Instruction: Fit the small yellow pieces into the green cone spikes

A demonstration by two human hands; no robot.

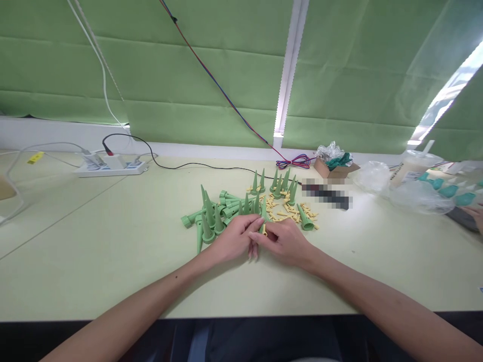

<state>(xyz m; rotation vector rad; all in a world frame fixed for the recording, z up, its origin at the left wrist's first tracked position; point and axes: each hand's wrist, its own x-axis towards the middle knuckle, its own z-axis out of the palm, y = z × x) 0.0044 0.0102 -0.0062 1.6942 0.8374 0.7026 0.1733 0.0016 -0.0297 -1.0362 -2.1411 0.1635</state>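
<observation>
My left hand (238, 236) and my right hand (289, 241) meet near the middle of the table, their fingers closed around a green cone (263, 207) that points up. A small yellow piece (264, 230) shows at the cone's lower part, between my hands. Several green cones stand or lie just behind and left of my left hand, one of them upright (207, 230). Small yellow pieces (289, 215) lie scattered behind my right hand. Beside them a green cone (306, 221) lies tilted with its open base toward me.
A power strip (113, 170) with plugs sits at the back left, and a black cable (196, 164) runs along the back. Back right are a cardboard box (334, 171), plastic bags (422, 197) and a cup (409, 168). Another person's hand (476, 216) shows at the right edge.
</observation>
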